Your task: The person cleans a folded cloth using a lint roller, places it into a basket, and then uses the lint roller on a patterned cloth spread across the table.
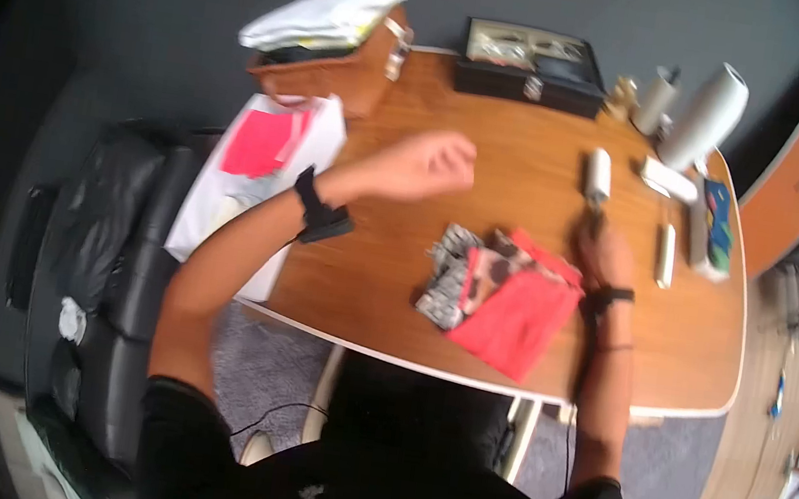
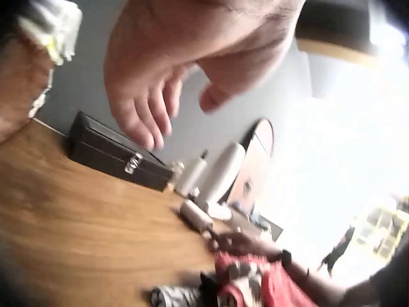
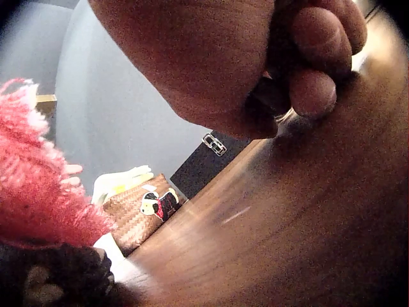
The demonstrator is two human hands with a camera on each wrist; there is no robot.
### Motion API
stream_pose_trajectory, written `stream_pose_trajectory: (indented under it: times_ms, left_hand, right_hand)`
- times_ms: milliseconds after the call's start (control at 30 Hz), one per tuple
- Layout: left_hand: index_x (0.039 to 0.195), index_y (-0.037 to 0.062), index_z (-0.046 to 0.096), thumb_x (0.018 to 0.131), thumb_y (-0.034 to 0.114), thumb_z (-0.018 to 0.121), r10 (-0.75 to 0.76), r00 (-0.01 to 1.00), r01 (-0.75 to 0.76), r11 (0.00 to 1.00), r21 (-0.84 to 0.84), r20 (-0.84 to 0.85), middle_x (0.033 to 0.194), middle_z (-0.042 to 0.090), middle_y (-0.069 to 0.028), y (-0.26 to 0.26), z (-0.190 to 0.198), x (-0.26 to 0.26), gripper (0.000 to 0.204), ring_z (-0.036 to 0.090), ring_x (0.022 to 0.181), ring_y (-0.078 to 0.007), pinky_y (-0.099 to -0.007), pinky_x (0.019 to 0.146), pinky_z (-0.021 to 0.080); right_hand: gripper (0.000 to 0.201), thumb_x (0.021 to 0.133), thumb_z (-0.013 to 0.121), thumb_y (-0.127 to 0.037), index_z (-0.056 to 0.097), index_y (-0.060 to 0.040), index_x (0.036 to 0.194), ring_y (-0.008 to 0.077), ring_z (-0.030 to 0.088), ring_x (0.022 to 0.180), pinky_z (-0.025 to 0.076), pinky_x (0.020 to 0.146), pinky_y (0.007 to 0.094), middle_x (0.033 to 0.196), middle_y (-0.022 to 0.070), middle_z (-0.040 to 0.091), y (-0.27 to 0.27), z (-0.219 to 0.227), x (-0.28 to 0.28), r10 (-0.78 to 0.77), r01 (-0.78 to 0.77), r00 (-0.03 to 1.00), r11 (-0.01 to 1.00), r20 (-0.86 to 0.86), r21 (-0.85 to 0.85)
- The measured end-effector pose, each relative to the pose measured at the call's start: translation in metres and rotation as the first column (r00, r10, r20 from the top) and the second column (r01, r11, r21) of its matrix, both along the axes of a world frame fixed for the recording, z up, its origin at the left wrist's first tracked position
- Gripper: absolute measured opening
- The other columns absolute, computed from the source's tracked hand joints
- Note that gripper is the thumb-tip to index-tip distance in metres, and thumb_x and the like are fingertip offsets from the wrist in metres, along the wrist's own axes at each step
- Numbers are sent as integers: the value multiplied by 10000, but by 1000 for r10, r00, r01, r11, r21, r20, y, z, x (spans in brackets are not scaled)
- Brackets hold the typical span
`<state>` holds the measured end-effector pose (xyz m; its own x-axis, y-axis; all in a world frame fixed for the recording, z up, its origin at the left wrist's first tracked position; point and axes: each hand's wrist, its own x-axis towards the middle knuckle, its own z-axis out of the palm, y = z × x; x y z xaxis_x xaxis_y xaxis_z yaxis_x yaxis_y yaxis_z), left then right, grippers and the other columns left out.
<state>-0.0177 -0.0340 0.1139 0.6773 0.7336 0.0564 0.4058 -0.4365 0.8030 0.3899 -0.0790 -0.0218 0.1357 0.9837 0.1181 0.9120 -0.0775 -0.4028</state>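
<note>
My right hand (image 1: 603, 258) grips the dark handle of a lint roller (image 1: 599, 175), whose white cylinder points toward the back of the table. In the right wrist view, the fingers (image 3: 313, 93) curl round the handle, which they mostly hide. Beside that hand lies a coral-red cloth (image 1: 523, 321) with a brown patterned part, and a black-and-white patterned cloth (image 1: 448, 278) sits at its left. My left hand (image 1: 426, 165) hangs over the table's left half, holding nothing, its fingers loosely bent in the left wrist view.
At the left stand a brown woven basket (image 1: 342, 75) with white cloth on top and a white box (image 1: 316, 153) holding a pink cloth. Behind is a black case (image 1: 502, 83). White bottle-like objects (image 1: 707, 118) and a pencil case (image 1: 715, 226) stand at the right.
</note>
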Motion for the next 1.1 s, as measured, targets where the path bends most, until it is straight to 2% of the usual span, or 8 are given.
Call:
stream_pose_trajectory:
  times_ms: [100,167,367,600,700,900,1067,1100]
  left_hand:
    - [1566,-14,543,973,454,808,-384,898,419,896,148,-217,1559,544,-282,-86,-17,56,800,490,1498,-450,-507,1238,409]
    - [1608,38,518,966,545,777,-297,863,465,784,411,-410,1616,497,-268,-128,-43,80,859,422,1553,-431,-537,1283,342]
    - [1701,236,429,971,657,682,-87,839,406,757,512,-538,1752,340,-260,-113,-99,93,880,256,1656,-444,-675,1332,143]
    - [1509,220,695,959,74,703,278,807,92,812,576,-521,1700,427,-278,-29,-77,46,569,365,1597,-482,-603,1304,283]
    - [1202,108,841,849,-64,641,121,965,-35,939,342,-233,1577,589,-267,5,-106,47,441,540,1493,-403,-458,1241,429]
    - [760,-4,737,837,-54,562,-140,986,114,961,251,85,1385,750,-206,21,-120,74,197,683,1330,-378,-392,972,566]
    - [933,20,732,953,83,691,29,997,-35,996,84,76,1261,770,-219,17,-104,94,78,618,1395,-434,-434,1161,490]
    - [1086,23,719,953,181,750,82,995,-93,955,283,51,1303,740,-221,-2,-98,100,209,609,1389,-435,-444,1157,495]
  right_hand:
    - [450,1028,615,-447,671,-38,1209,509,739,866,581,768,628,931,296,761,-4,-3,0,-32,33,993,999,111,-2]
    - [440,1015,635,-437,681,-35,1189,515,738,912,581,822,625,969,304,762,0,-3,0,-27,25,994,999,102,21]
    - [420,1001,661,-407,659,-10,1137,544,717,965,566,854,612,986,328,747,5,2,11,-38,43,996,998,-78,53]
    - [328,1004,642,-265,491,-6,1137,563,646,903,477,784,620,917,338,658,-13,22,-26,200,-143,913,973,-355,180]
    - [356,985,646,-264,534,14,1177,545,671,953,502,834,602,935,340,676,-22,28,-44,226,-192,900,973,-372,125]
    - [561,928,789,-442,669,40,1189,376,761,917,570,801,470,976,243,764,-18,33,-62,-61,90,831,996,-553,26]
    - [588,890,862,-453,714,72,1111,260,745,764,568,704,414,817,160,747,-20,21,-43,-61,57,846,998,-530,-24]
    - [549,893,871,-416,730,79,1085,235,735,720,567,681,405,763,143,733,-17,19,-39,-44,-20,820,994,-571,-105]
